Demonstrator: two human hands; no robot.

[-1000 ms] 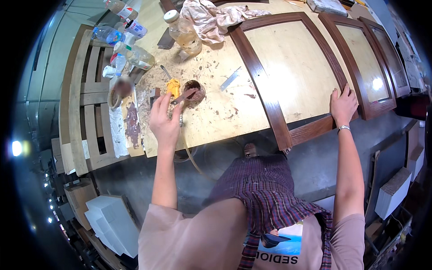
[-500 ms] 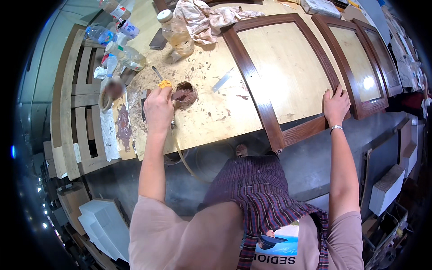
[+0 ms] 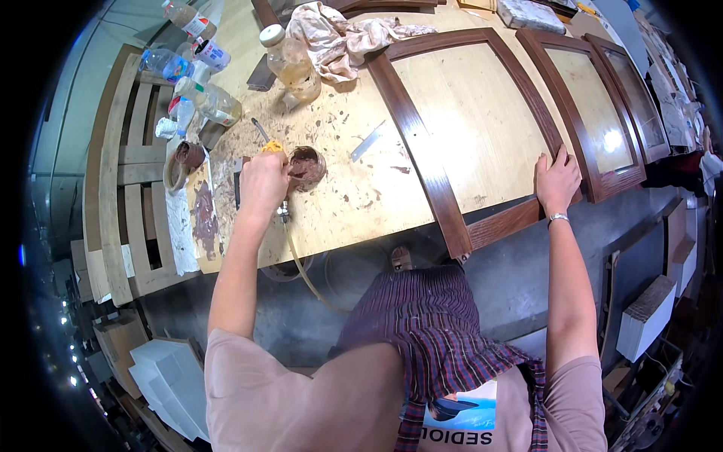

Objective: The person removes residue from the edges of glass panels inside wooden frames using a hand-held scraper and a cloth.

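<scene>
My left hand (image 3: 262,182) is closed beside an open jar of brown paste (image 3: 306,166), apparently gripping a putty knife, which the fingers mostly hide. A yellow air blow gun (image 3: 273,146) with a thin metal nozzle lies just behind that hand, and its hose (image 3: 299,264) hangs over the table edge. On the right, a dark brown wooden frame (image 3: 446,203) lies at the front of the table. My right hand (image 3: 559,182) grips its near right corner, fingers around the side bar.
Two more wooden frames (image 3: 578,135) lie to the right. Behind are a stained cloth (image 3: 324,41) and a white-capped bottle (image 3: 292,68); a metal ruler (image 3: 368,141) lies between jar and frame. Several bottles (image 3: 211,102) and a tape roll (image 3: 176,169) stand left, beside a slatted pallet (image 3: 143,207).
My left hand has shifted slightly back from the jar, and the brown-smeared blade seen over its mouth earlier is now mostly hidden. My right hand stays on the frame. The view has moved slightly.
</scene>
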